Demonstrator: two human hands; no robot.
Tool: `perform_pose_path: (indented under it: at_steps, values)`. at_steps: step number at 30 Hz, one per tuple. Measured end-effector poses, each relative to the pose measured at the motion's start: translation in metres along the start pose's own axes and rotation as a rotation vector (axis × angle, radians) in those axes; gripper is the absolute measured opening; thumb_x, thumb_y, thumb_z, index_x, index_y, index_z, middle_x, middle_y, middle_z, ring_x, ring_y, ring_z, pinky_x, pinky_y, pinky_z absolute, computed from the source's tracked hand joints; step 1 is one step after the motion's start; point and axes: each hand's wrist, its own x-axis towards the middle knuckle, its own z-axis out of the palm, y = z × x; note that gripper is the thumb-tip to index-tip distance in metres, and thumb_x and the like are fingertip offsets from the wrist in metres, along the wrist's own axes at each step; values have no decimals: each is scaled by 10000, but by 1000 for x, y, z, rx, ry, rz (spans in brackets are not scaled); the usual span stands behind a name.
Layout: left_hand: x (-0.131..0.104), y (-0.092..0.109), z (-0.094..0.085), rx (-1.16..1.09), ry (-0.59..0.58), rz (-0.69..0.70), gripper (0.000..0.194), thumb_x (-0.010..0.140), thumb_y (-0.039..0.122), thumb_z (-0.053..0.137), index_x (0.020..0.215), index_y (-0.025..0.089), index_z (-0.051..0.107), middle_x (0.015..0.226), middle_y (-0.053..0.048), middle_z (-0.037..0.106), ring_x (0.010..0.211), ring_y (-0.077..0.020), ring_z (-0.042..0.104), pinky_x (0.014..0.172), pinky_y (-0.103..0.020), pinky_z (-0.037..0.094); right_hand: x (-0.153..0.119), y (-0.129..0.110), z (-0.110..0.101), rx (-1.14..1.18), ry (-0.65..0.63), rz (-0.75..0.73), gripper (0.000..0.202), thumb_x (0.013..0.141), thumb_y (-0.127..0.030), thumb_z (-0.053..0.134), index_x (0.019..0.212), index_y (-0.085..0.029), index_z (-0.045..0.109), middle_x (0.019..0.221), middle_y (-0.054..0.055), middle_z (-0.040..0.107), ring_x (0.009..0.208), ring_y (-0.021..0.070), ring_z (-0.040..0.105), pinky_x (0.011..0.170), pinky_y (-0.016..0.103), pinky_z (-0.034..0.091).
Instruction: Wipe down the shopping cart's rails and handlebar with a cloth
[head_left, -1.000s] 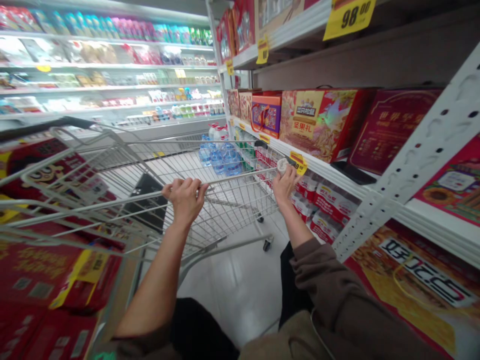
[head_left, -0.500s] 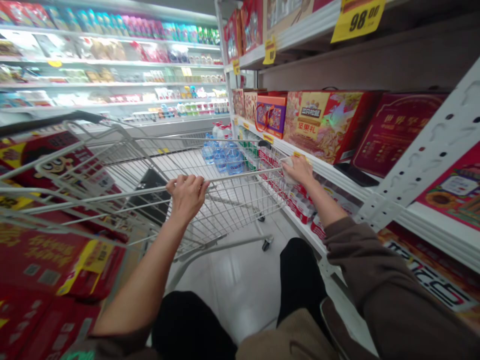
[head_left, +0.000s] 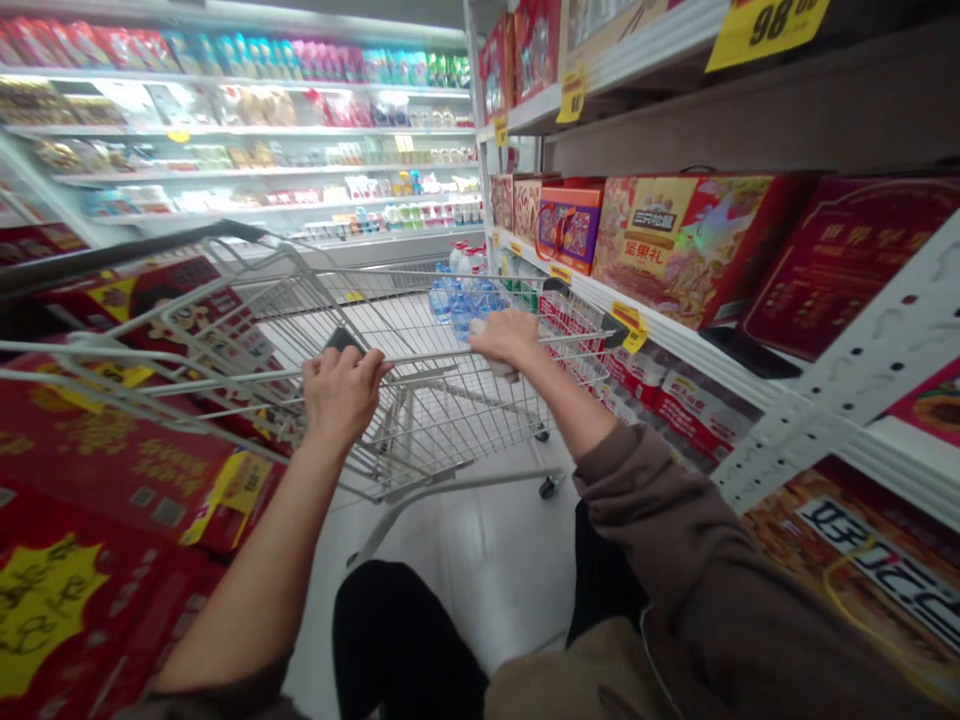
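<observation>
A wire shopping cart [head_left: 450,450] stands crosswise in front of me, with its black handle at the far left. My left hand [head_left: 341,395] is closed over the cart's near top rim, fingers curled around the rail. My right hand [head_left: 511,338] is closed farther right along the same rim. It holds a crumpled white cloth [head_left: 504,371] against the rail; the cloth may be tissue, as the hand covers most of it. A dark flat panel [head_left: 343,340] shows just behind my left hand.
Red gift boxes [head_left: 82,480] are stacked close on the left. At right, a white shelf upright [head_left: 817,410] stands near my arm, beside boxed goods [head_left: 675,240] and bottle packs [head_left: 697,410]. Water bottles [head_left: 469,300] stand on the floor beyond the cart, before a lit refrigerated display [head_left: 247,170].
My right hand has slid left along the cart rim with the white cloth, away from the cart's corner. My left hand still grips the rail. The view has shifted slightly.
</observation>
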Motion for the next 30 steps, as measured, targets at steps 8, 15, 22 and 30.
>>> perform_pose_path:
  at_steps: [8, 15, 22, 30]
  values:
    - [1, -17, -9, 17, -63, 79, 408, 1036, 501, 316, 973, 241, 625, 905, -91, 631, 930, -289, 528, 770, -392, 285, -37, -9, 26, 27, 290, -46, 431, 932, -527, 487, 1088, -191, 708, 1043, 120, 759, 1135, 290, 587, 785, 338, 499]
    - [5, -16, -1, -41, -56, 79, 388, 1029, 505, 345, 917, 237, 602, 872, -80, 645, 928, -285, 542, 752, -389, 274, -42, 119, 39, -29, 473, 252, 366, 947, -470, 489, 1055, -185, 690, 1046, 123, 725, 1117, 300, 559, 830, 378, 471]
    - [9, 7, -6, -127, -35, 39, 334, 1015, 445, 385, 894, 228, 609, 875, -101, 661, 908, -297, 525, 781, -414, 276, -46, 33, 63, 142, 543, 399, 472, 988, -499, 420, 1214, -150, 642, 1155, 193, 667, 1213, 356, 494, 934, 484, 468]
    - [-4, -11, -14, -131, -41, 81, 382, 1036, 418, 309, 1109, 208, 619, 1008, -113, 670, 989, -292, 546, 862, -423, 326, -52, 5, 82, 110, 422, -20, 532, 963, -629, 462, 1263, -230, 645, 1264, 100, 682, 1240, 314, 520, 945, 389, 450]
